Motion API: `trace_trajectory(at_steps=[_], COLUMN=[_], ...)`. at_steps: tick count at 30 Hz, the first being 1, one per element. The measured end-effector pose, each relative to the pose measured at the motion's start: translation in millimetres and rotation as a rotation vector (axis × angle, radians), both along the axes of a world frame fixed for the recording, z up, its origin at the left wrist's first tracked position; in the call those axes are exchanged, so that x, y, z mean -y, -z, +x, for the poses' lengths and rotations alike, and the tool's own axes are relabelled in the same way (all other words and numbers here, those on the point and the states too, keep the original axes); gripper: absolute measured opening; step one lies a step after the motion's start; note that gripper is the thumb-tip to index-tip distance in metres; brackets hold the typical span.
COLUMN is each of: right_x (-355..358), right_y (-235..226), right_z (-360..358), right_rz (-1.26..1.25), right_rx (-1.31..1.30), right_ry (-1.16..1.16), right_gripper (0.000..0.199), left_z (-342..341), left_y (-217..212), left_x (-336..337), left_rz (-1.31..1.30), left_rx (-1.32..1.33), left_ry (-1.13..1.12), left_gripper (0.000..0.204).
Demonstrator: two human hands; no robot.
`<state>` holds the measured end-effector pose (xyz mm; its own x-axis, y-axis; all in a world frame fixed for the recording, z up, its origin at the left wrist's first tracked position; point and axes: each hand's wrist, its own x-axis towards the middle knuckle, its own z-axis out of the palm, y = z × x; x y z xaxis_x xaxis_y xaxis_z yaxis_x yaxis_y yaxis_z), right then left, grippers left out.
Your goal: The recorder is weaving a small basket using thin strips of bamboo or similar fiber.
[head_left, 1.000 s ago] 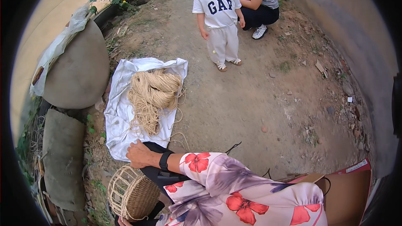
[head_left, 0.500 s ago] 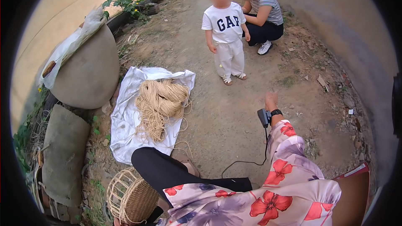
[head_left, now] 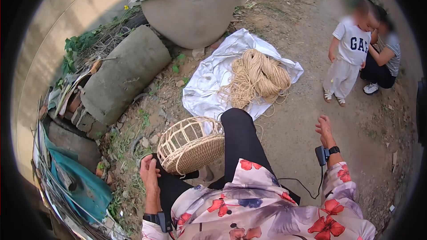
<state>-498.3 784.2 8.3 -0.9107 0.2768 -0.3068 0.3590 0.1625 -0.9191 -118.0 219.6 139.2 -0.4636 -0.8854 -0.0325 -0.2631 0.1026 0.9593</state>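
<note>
A partly woven basket (head_left: 195,153) lies tilted against my legs, with a close-woven cord part and an open lattice of pale strips. My left hand (head_left: 150,173) is beside its left side, fingers curled; a thin strand loops near them, but what they hold is unclear. My right hand (head_left: 326,130) reaches out over the dirt path at the right, apart from the basket, fingers apart and holding nothing. Beyond my knee a large bundle of tan cord (head_left: 262,75) rests on a white plastic sheet (head_left: 202,86), with loose strands trailing off.
A small child (head_left: 349,55) in white stands at the right, with another person (head_left: 382,62) crouching behind. A large grey rounded vessel (head_left: 191,13) and a curved grey slab (head_left: 126,73) line the left wall. Green cloth (head_left: 82,186) lies at the lower left. A cable (head_left: 302,182) hangs from my right wrist device.
My view has swung to the left, so the cord and basket sit farther right. My left hand has come into sight beside the basket. The child's head has turned down and sideways.
</note>
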Motion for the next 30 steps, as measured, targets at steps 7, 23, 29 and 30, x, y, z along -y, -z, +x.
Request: trace_trajectory(at_steps=[7,23,29,30], right_x=[255.3,332.4,328.7,326.0], right_y=[-75.4,-67.0,-72.1,-76.0], right_z=[41.2,77.4,82.9,84.4], right_rz=[-0.099,0.487,0.500,0.493], right_rx=[-0.318,-0.914,-0.892,-0.868], right_ry=[-0.704,-0.693,-0.668,-0.666], right_gripper=[0.032,0.022,0.023,0.024], left_z=[26.6,-71.9,-63.9,-57.2], left_y=[-17.2,-40.9,-45.8,-52.1], left_x=[-9.0,-24.9,-49.2,-56.3], left_rz=[0.041,-0.021,0.169,0.143], left_rx=[-0.176,0.186,0.092,0.133], left_ry=[0.018,0.470,0.446,0.474], left_gripper=[0.018,0.033,0.022,0.026])
